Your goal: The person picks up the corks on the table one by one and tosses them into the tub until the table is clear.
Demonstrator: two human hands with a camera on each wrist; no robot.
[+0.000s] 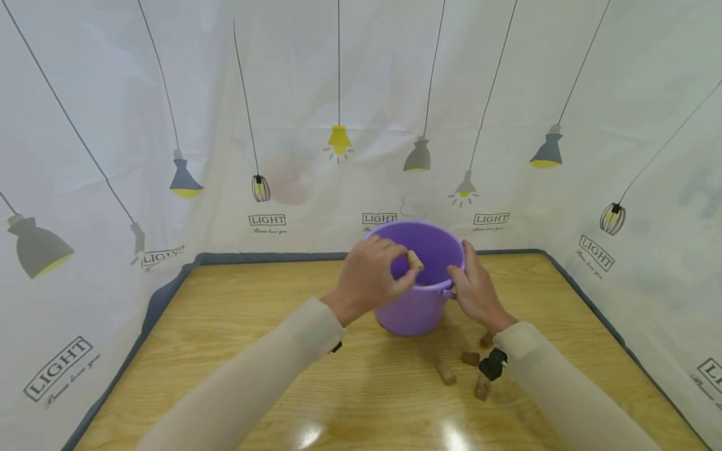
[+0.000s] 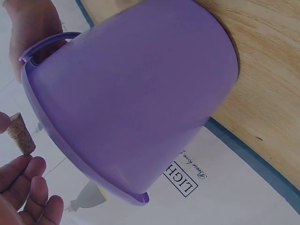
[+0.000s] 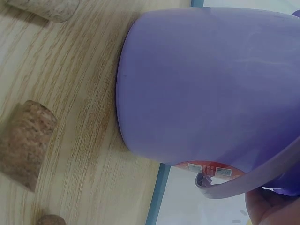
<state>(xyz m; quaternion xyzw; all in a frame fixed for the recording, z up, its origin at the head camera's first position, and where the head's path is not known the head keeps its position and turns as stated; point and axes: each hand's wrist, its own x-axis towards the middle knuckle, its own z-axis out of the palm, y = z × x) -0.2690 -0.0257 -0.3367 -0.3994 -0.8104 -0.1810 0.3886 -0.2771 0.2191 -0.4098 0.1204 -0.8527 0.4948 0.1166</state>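
left fingers (image 1: 397, 250) pinch cork (image 1: 415, 259); right fingers (image 1: 470, 255) seemingly grip bucket rim (image 1: 434, 288).

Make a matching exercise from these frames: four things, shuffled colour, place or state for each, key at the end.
Things
1. left hand
2. right hand
3. bucket
4. loose corks

Descriptions
A. lying on the table, nearer the camera than the container
B. gripping the container's rim
C. pinching a single cork
D. purple, with a carrying handle

Pairs: 1-C, 2-B, 3-D, 4-A
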